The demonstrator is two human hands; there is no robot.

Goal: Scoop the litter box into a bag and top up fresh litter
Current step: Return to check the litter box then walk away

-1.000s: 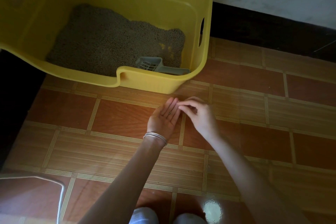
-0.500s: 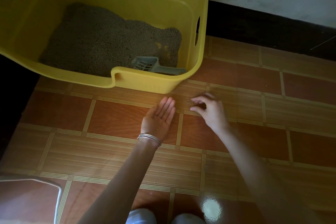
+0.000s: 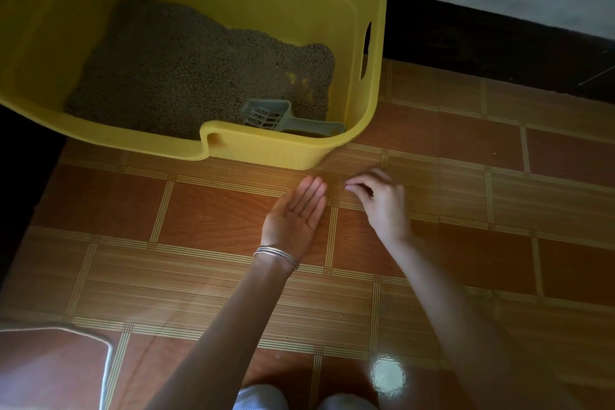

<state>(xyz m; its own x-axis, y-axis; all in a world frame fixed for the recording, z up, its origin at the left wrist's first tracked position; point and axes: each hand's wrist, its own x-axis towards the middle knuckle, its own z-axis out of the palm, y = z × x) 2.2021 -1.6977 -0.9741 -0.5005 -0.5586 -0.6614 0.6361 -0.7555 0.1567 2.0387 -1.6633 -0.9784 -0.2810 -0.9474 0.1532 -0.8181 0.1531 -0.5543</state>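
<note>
Your right hand (image 3: 382, 206) is palm down, knuckles arched, with thumb and forefinger nipped together on a dark speck (image 3: 343, 181) on the tiled floor (image 3: 216, 216), just in front of the yellow litter box (image 3: 266, 153) near its right front corner. The other fingers curl loosely behind.

Your left hand (image 3: 293, 216) lies just beside it, palm up, fingers straight and held side by side, pointing at the box's front wall. It grips nothing. A few small dark grains (image 3: 304, 206) rest in the palm. Thin silver bangles (image 3: 276, 256) circle that wrist, and both forearms reach forward towards the box.

Inside the box, grey litter (image 3: 183, 70) is heaped towards the back and left. A grey slotted scoop (image 3: 266, 115) lies at the front right, with its handle along the front wall.
</note>
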